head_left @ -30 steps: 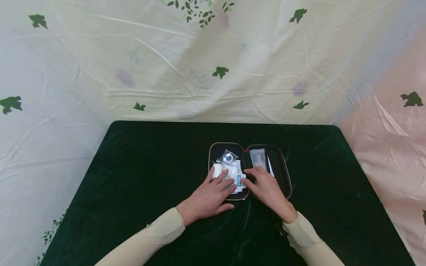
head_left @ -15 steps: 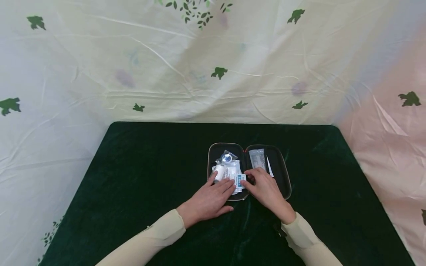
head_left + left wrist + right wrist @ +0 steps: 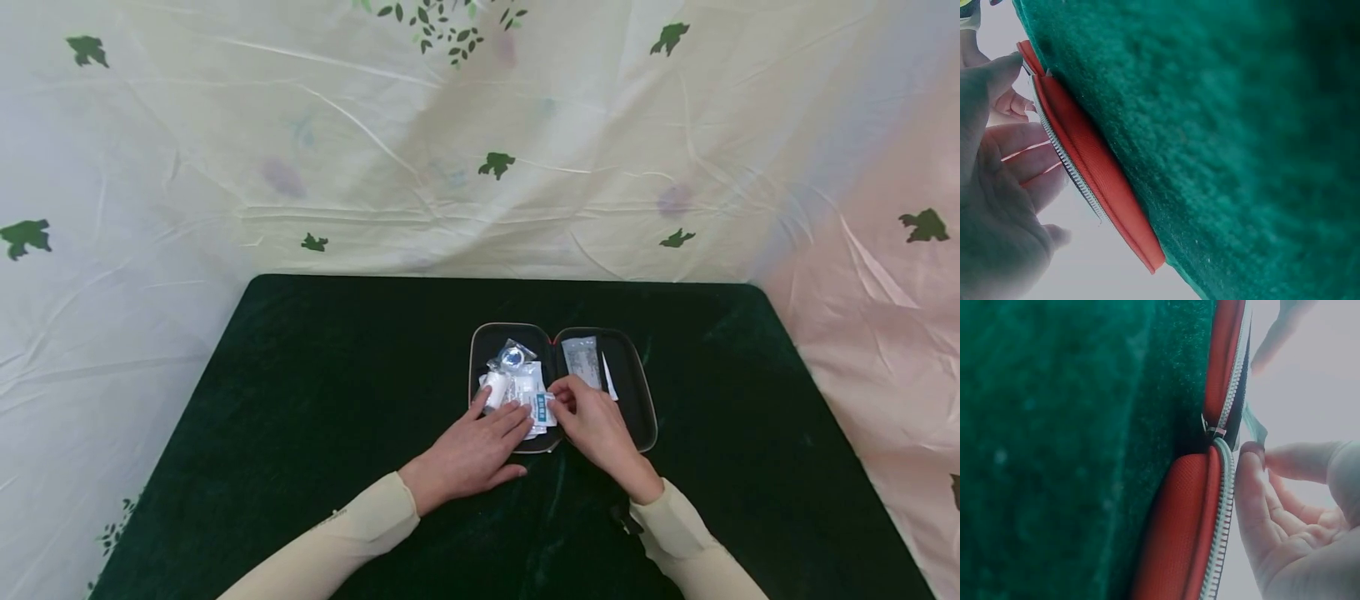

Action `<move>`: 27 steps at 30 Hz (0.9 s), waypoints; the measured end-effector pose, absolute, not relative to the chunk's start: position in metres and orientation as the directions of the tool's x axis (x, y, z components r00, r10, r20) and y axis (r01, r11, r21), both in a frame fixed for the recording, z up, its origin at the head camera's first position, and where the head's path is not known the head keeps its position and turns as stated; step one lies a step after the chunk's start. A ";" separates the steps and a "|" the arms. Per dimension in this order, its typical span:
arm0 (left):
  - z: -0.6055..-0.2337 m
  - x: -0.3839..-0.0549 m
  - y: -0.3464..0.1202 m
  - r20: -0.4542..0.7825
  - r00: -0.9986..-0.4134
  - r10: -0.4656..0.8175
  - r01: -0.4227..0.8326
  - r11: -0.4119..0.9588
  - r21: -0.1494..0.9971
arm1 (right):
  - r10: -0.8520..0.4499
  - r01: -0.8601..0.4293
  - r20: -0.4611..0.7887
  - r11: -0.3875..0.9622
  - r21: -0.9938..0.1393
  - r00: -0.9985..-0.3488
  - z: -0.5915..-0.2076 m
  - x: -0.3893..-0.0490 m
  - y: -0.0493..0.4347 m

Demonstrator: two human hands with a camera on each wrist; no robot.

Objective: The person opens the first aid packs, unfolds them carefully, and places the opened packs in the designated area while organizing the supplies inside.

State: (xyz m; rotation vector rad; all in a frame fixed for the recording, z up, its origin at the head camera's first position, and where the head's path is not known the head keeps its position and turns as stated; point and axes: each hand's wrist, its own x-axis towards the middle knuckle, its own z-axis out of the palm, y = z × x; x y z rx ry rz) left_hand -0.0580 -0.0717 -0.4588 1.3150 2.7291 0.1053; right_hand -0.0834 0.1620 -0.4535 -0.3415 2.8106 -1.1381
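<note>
An unfolded zip case (image 3: 641,400), black inside and red outside, lies on the table. My left hand (image 3: 468,454) reaches over its left half with fairly straight fingers. The fingertips rest on a stack of white packets (image 3: 522,379), and one finger touches a white bandage roll (image 3: 495,389). With thumb and forefinger, my right hand (image 3: 600,425) pinches the edge of a small white packet with a blue label (image 3: 542,408), close over the stack. The right wrist view shows the pinch at a thin packet edge (image 3: 1255,425), beside the case's zipper (image 3: 1225,487).
Behind the roll lies a clear bag holding a round white-and-blue item (image 3: 512,357). In the case's right half sit a clear sealed packet (image 3: 581,358) and a slim white pointed piece (image 3: 609,379). Dark green cloth (image 3: 360,367) covers the table; patterned curtains (image 3: 480,225) surround it.
My left fingers have drawn closer together and the bandage roll has tilted and shifted slightly right. My right thumb and forefinger have closed on the blue-labelled packet, which has moved slightly right.
</note>
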 end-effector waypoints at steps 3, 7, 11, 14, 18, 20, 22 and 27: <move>-0.458 -0.058 -0.070 -0.052 -0.621 0.782 0.772 0.621 0.131 | -0.207 -0.134 -0.015 0.685 -0.716 -0.978 -0.452 -0.083 0.165; -0.457 -0.058 -0.067 -0.009 -0.619 0.785 0.776 0.613 0.149 | -0.163 -0.110 0.002 0.662 -0.741 -0.987 -0.449 -0.083 0.172; -0.455 -0.058 -0.063 0.033 -0.613 0.790 0.784 0.603 0.145 | -0.136 -0.116 0.035 0.650 -0.751 -0.990 -0.447 -0.082 0.180; -0.453 -0.058 -0.059 0.042 -0.608 0.793 0.788 0.597 0.151 | -0.118 -0.111 0.045 0.639 -0.761 -0.992 -0.446 -0.080 0.185; -0.452 -0.059 -0.053 0.038 -0.602 0.798 0.790 0.588 0.174 | -0.089 -0.091 0.045 0.627 -0.774 -0.995 -0.445 -0.077 0.192; -0.452 -0.059 -0.050 0.036 -0.597 0.802 0.793 0.582 0.182 | -0.072 -0.082 0.047 0.630 -0.772 -0.996 -0.444 -0.076 0.197; -0.452 -0.059 -0.047 0.036 -0.591 0.806 0.797 0.576 0.180 | -0.051 -0.071 0.049 0.633 -0.771 -0.997 -0.444 -0.074 0.201; -0.452 -0.059 -0.040 0.013 -0.574 0.819 0.809 0.565 0.166 | -0.022 -0.056 0.055 0.637 -0.769 -0.998 -0.444 -0.070 0.213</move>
